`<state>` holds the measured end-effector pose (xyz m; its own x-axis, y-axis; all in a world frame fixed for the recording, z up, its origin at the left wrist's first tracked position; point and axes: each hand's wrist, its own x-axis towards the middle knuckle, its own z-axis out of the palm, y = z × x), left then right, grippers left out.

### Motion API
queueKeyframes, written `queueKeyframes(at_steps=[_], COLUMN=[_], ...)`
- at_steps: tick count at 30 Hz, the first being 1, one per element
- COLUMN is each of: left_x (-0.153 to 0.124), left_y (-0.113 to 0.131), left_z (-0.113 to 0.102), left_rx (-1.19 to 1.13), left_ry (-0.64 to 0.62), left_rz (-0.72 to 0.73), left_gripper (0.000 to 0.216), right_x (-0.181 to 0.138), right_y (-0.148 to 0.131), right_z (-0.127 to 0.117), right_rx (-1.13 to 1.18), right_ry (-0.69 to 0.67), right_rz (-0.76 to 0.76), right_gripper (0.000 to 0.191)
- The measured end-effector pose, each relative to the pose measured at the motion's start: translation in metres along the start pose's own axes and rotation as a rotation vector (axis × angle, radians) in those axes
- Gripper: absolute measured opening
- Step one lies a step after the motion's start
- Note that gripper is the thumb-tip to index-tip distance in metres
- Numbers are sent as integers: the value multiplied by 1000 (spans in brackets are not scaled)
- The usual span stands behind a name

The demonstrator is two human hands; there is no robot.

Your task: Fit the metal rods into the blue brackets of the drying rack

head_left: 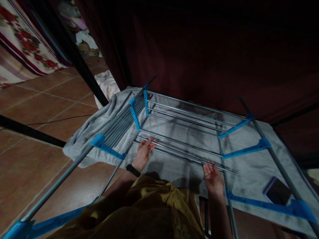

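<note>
A thin metal rod (179,152) spans my two hands at a slant across the rack. My left hand (144,152), with a black band on the wrist, pinches it near its left end. Toward the other end, the fingers of my right hand (213,176) are closed on the rod from below. Just under it, another rod (174,156) runs almost parallel. The rack has grey side poles (281,169) and blue plastic brackets (243,151). Farther back, several rods (184,108) stretch between the left bracket (146,103) and the right side.
Grey cloth (82,142) covers the surface under the rack. Several more rods (121,127) lie side by side at the left. A phone (277,191) rests at the right, beside a pole. Dark posts (82,66) and a dark red curtain (186,59) enclose the far side.
</note>
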<state>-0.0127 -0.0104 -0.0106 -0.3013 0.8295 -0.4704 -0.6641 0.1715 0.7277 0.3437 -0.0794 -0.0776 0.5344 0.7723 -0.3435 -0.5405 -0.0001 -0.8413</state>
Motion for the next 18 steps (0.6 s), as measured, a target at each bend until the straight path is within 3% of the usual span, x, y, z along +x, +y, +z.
queueKeyframes(at_steps=[10,18], left_x=[11,26], left_y=[5,8], left_z=[-8,2], left_rx=[7,48], left_ry=[60,130], left_rz=[87,126], left_gripper=[26,37], right_x=[-5,0], right_y=[5,-4], right_z=[3,19], right_rx=[-4,17], right_ry=[26,20], right_rz=[40,2], right_gripper=[16,18])
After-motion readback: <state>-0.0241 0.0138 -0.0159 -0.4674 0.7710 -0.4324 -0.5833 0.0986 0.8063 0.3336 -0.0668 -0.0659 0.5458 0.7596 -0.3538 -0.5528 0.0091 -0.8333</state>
